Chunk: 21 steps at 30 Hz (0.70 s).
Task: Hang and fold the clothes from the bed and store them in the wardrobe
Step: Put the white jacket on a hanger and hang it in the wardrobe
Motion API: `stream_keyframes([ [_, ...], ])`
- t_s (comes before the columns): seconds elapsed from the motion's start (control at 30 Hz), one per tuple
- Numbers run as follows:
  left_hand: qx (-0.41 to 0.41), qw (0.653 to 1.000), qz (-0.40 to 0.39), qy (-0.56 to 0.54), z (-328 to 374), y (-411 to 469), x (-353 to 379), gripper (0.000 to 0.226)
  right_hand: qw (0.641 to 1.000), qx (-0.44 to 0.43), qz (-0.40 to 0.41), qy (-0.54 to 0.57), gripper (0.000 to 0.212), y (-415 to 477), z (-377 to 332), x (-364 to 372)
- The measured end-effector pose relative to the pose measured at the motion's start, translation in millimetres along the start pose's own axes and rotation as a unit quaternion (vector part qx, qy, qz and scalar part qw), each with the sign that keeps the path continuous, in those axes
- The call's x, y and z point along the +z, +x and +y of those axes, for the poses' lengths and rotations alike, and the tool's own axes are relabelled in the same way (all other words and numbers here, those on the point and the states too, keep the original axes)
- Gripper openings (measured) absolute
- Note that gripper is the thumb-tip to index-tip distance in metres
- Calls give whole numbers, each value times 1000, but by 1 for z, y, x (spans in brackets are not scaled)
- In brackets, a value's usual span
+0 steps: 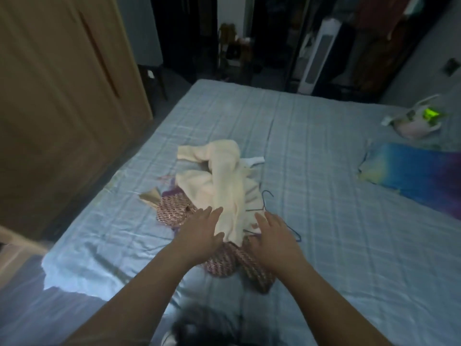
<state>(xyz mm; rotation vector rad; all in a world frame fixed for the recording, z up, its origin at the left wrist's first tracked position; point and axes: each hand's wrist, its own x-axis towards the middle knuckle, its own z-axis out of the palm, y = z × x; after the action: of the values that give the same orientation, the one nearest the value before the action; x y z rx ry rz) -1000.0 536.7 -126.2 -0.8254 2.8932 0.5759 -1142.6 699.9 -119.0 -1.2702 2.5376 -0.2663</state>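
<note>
Both hands, the left hand (199,232) and the right hand (275,237), reach with released fingers over the clothes pile (219,193), which lies near the bed's (324,208) near edge, beside a hanger (268,196).

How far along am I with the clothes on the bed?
Nothing looks done yet. Left hand and right hand reach, open, over the pile: a cream top on a patterned garment, a hanger at its edge. All hanging, folding and storing in the shut wardrobe remains.
</note>
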Motion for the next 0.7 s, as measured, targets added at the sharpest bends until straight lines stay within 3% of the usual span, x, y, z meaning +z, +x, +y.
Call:
stream_keyframes([
  [0.47,21,991,-120,-52,-25,134,61,67,991,105,-43,74,60,94,66,46],
  [0.7,10,988,-132,-78,-32,197,96,66,978,153,-106,93,56,162,96,82],
])
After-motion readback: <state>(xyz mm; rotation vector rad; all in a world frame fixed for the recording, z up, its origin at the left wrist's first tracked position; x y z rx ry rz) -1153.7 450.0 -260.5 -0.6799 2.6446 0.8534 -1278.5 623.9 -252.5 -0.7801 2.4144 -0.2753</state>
